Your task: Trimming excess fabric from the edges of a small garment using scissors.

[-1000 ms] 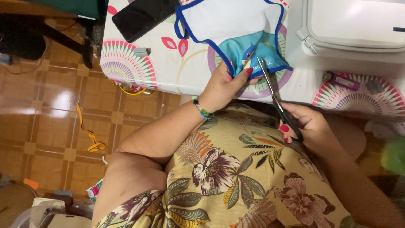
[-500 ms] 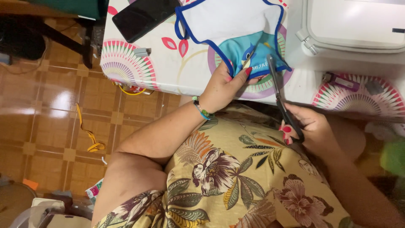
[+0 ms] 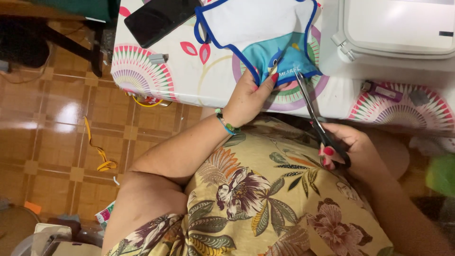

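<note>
Glossy brown floor tiles [image 3: 57, 109] fill the left of my view, with a yellow strip of tape or ribbon [image 3: 97, 151] lying loose on them, well clear of the work. On the table [image 3: 156, 71], covered in a white cloth with fan patterns, a black phone [image 3: 159, 18] sits at the far left corner, out of the way of the cutting. Near the middle of the table's near edge lies the white bib with blue binding [image 3: 258, 33], its turquoise printed end hanging toward me. My left hand [image 3: 249, 97] pinches that end, thumb and fingers closed on the cloth at the table's edge, seemingly to keep it taut and flat for the blades. The scissors [image 3: 315, 116] reach up from my lap, their tips just beside the bib's lower hem, blades nearly together. My right hand [image 3: 348, 149] grips the dark handles, fingers threaded through the loops, held low so the blades meet the hem edge-on. A white sewing machine [image 3: 398, 28] occupies the far right corner.
</note>
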